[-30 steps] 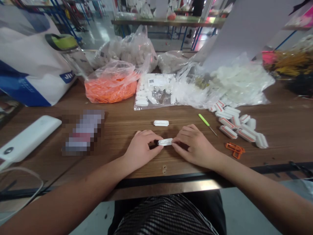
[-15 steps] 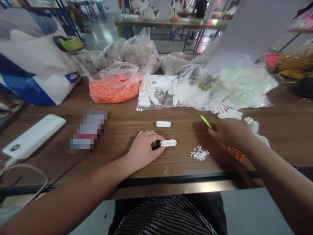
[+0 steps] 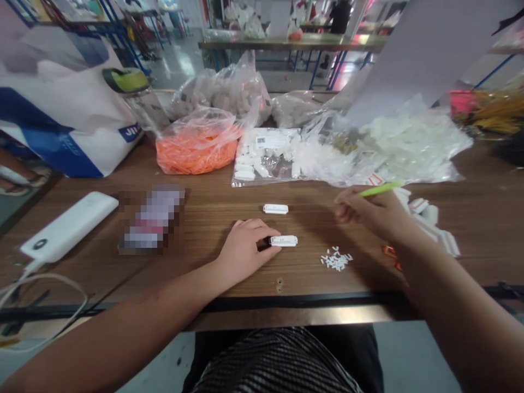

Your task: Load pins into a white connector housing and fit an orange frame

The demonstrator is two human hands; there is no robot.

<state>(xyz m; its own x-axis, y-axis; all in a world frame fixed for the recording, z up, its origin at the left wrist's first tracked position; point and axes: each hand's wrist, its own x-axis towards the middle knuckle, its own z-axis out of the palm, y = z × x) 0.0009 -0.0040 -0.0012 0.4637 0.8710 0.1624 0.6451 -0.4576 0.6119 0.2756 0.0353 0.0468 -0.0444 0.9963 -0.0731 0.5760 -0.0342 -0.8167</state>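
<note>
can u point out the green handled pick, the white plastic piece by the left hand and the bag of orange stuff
green-handled pick (image 3: 380, 189): head view, point on the green handle
white plastic piece (image 3: 283, 240): head view, point on its top face
clear bag of orange strips (image 3: 196, 156): head view, point on the strips

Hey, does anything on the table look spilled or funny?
Yes! A small pile of tiny white pieces lies loose on the wooden table, to the right of the left hand. It looks spilled because it's scattered, while the orange pieces sit inside a clear plastic bag.
</note>
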